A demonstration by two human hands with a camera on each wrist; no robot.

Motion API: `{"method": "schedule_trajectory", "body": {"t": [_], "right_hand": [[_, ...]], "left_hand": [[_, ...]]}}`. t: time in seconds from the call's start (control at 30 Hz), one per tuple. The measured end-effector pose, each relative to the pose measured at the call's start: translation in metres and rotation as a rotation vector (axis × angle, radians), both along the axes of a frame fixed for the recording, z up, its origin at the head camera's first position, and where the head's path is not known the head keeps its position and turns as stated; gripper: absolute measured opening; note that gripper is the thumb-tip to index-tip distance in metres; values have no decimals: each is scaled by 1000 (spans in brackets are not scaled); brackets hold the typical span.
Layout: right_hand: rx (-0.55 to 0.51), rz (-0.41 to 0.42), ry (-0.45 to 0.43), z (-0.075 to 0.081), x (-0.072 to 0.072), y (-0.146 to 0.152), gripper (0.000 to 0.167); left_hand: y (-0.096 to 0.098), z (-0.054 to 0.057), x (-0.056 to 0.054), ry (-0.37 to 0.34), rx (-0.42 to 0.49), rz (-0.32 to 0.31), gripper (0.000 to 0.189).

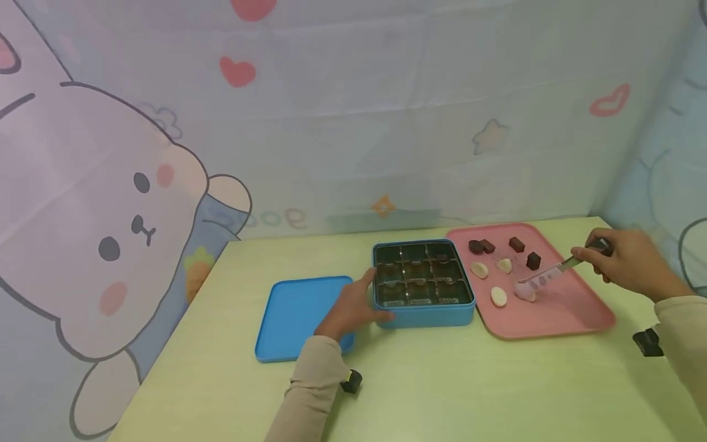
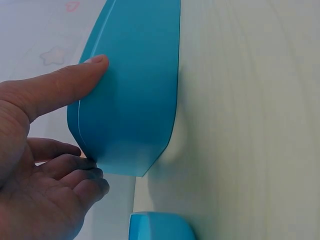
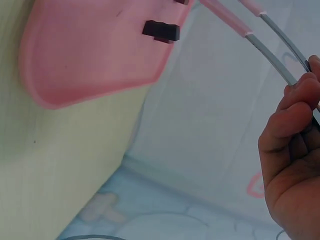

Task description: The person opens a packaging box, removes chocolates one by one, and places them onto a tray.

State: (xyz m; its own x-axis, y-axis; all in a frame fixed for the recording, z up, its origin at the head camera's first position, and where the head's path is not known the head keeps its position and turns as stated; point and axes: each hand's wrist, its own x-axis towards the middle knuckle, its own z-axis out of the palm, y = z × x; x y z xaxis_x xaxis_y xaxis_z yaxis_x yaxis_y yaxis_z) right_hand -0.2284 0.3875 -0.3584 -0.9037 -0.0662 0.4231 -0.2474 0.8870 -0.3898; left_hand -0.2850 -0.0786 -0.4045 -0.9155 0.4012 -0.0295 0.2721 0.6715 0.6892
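My left hand (image 1: 351, 307) grips the front left corner of a blue box (image 1: 425, 317), thumb on its front wall and fingers at its left side. A clear-fronted grid of compartments fills the box, and a dark piece (image 1: 442, 257) lies in the far right one. My right hand (image 1: 629, 258) holds tongs (image 1: 569, 264) with pink tips, seen closer in the right wrist view. Those tips are down at a cream-white chocolate piece (image 1: 530, 297) on the pink tray (image 1: 580, 313), partly hiding it.
Several other chocolates lie on the tray: white ones such as the oval piece (image 1: 499, 297), and dark ones such as the block (image 1: 533, 261). Left of the box is a blue lid (image 1: 295, 316), flat on the pale table (image 1: 442, 387). A printed cloth (image 1: 353, 123) hangs behind.
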Motion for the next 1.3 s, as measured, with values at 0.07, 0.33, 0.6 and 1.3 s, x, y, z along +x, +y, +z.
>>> {"method": "schedule_trajectory", "body": {"t": [0.07,0.33,0.6,1.3], "right_hand": [[-39,-4,-43,-3,-2,0,27],[-70,-29,-108,-5,-7,0,27],[-93,-76,-56,4,-8,2,31],[-85,55,196,61,-54,-103,20]], "left_hand": [[-2,-1,0,-1,2,4,108],[-5,-3,0,-2,6,10,107],[-8,-3,0,-4,5,14,107],[-2,-2,0,24,-12,-3,106]]}}
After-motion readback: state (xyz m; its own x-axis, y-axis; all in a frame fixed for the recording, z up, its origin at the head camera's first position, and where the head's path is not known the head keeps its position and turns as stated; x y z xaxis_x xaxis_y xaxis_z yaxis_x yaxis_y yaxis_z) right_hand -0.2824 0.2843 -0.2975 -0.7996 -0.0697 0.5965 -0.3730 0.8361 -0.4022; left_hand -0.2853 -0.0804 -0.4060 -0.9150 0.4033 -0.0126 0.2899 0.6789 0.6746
